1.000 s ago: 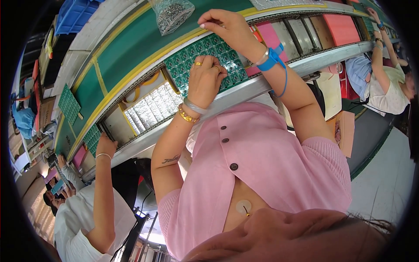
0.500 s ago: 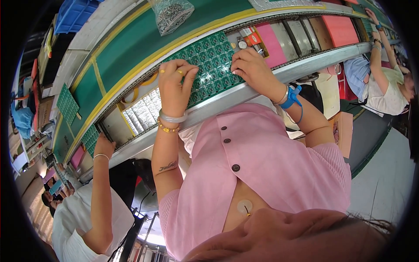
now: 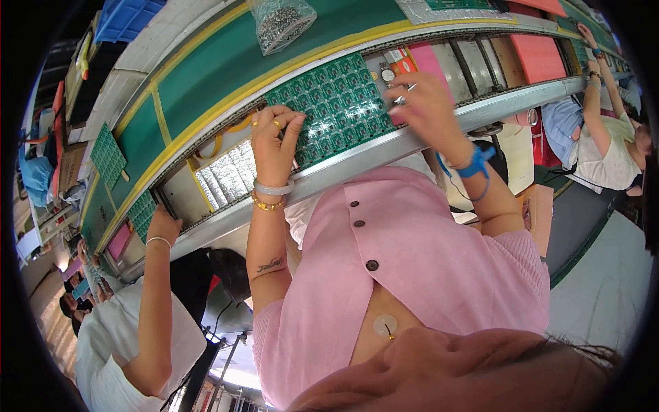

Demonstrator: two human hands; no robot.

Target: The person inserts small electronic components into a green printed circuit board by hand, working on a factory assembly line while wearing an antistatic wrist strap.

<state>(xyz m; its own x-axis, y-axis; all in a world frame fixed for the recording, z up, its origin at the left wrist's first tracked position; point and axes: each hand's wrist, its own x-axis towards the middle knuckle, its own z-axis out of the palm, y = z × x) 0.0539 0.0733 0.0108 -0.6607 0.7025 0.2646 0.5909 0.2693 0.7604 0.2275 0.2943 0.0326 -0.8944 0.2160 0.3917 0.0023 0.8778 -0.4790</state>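
A green panel of many small circuit boards lies across the conveyor rails in front of me. My left hand is at the panel's left edge, fingers curled and thumb drawn against the index finger. Whatever may be in that pinch is too small to make out. My right hand hovers past the panel's right end, over small silvery metal pieces. Motion smears its fingers, so I cannot tell if they hold anything. A wristwatch lies just beyond it.
A clear bag of small metal parts lies on the green strip beyond the rail. Another board panel is far left. A co-worker's hand touches a panel on the left. Pink foam sits on the line at right.
My right hand has moved right, off the panel to the metal pieces beside it. My left hand stays near the panel's left edge. The panel appears slightly further right.
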